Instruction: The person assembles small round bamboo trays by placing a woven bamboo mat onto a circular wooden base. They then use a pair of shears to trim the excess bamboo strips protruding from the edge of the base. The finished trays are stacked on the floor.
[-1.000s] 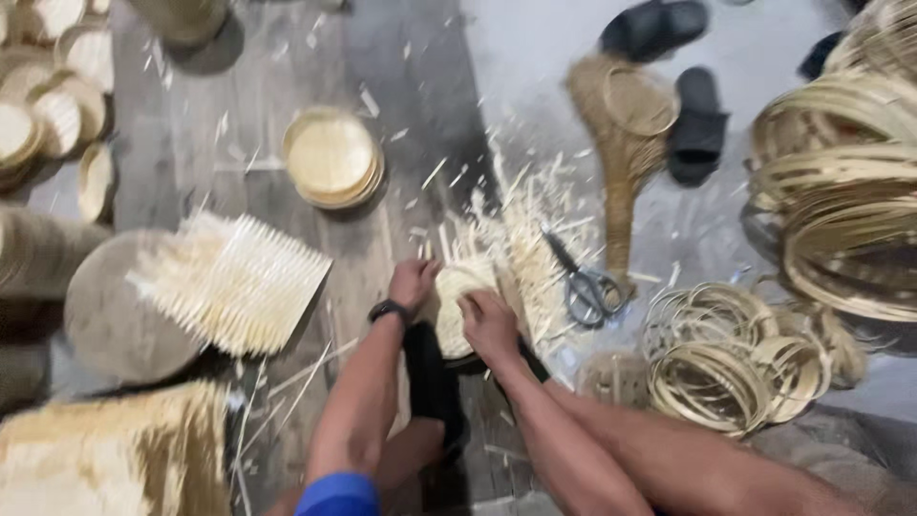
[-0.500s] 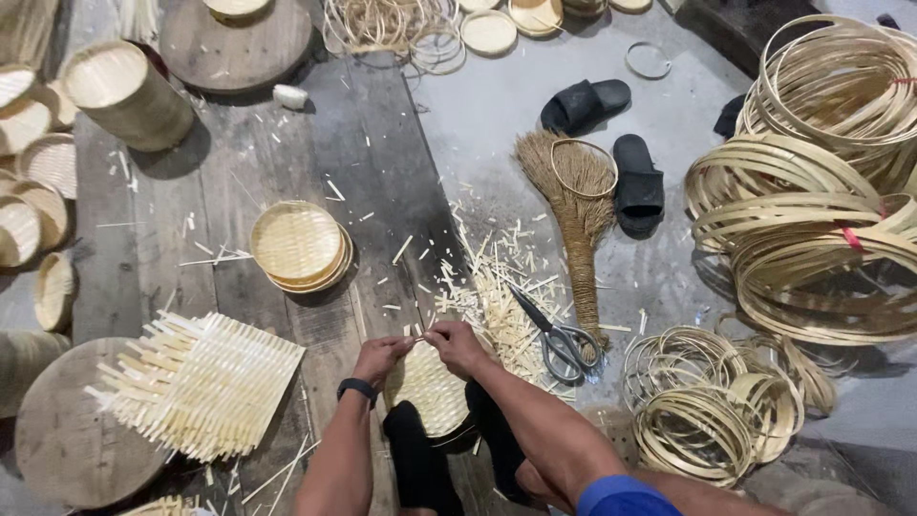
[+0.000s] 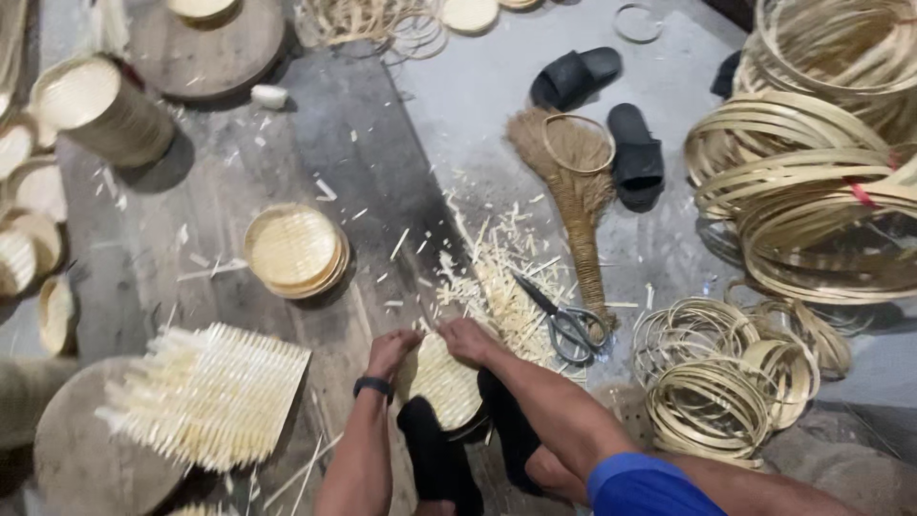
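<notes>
Both hands gripped the round woven mat [image 3: 445,380], low centre: left hand [image 3: 392,350] at its 10 o'clock edge, right hand [image 3: 468,339] at 1. Best kept flat, fingers tight on the rim; scissors [image 3: 564,320] lay at 2 o'clock.

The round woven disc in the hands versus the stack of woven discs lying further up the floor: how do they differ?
The woven disc is single, gripped at its upper edge by the left hand and right hand, and tilted. The stack of discs is several deep, lies flat on the floor and is untouched. The stack shows raised rims; the held disc shows none. Both are pale, round and woven.
</notes>
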